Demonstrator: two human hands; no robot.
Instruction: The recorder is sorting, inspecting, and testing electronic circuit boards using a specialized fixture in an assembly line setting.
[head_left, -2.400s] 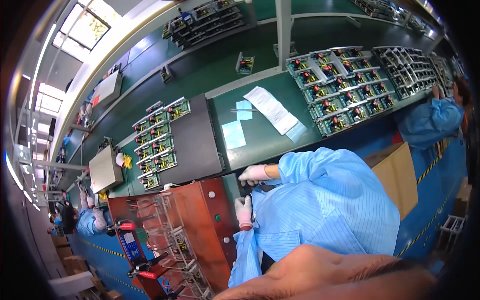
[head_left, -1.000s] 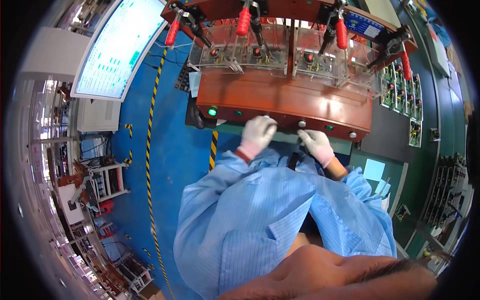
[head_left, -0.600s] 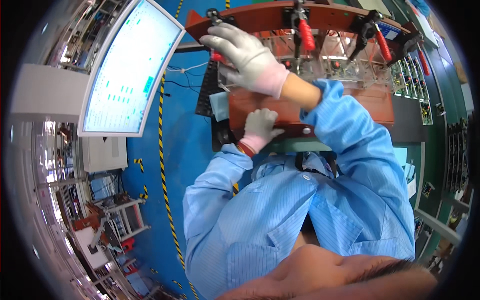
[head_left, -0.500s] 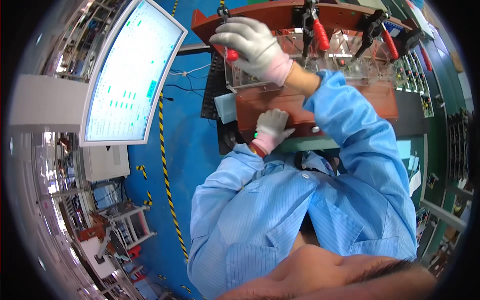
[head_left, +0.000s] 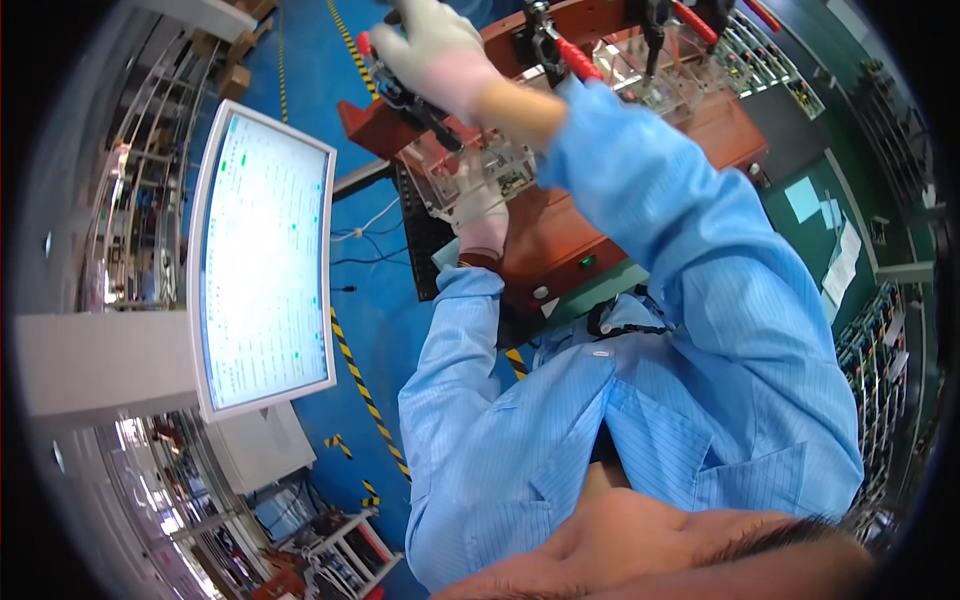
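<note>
My right hand (head_left: 430, 55), in a white glove with a pink cuff, is closed round the handle of the leftmost toggle clamp (head_left: 400, 95). The red handle tip (head_left: 364, 43) pokes out beside the fingers. Below it, my gloved left hand (head_left: 482, 222) reaches in at the clear plastic part (head_left: 440, 180) of the red-brown test fixture (head_left: 545, 235). Its fingers lie behind or against the plastic, so their grip cannot be made out. A small circuit board (head_left: 515, 182) shows right beside those fingers. More toggle clamps with red handles (head_left: 578, 60) line the fixture's back bar.
A lit monitor (head_left: 265, 265) stands at the left on its arm. A black keyboard (head_left: 412, 225) and loose cables (head_left: 370, 235) lie left of the fixture. Several circuit boards (head_left: 775, 75) stand in a row at the far right. Papers (head_left: 843, 260) lie on the green surface.
My left hand has moved from the fixture's front edge up to its clear plastic part. My right hand has swung the clamp handle up and away. The whole view has turned.
</note>
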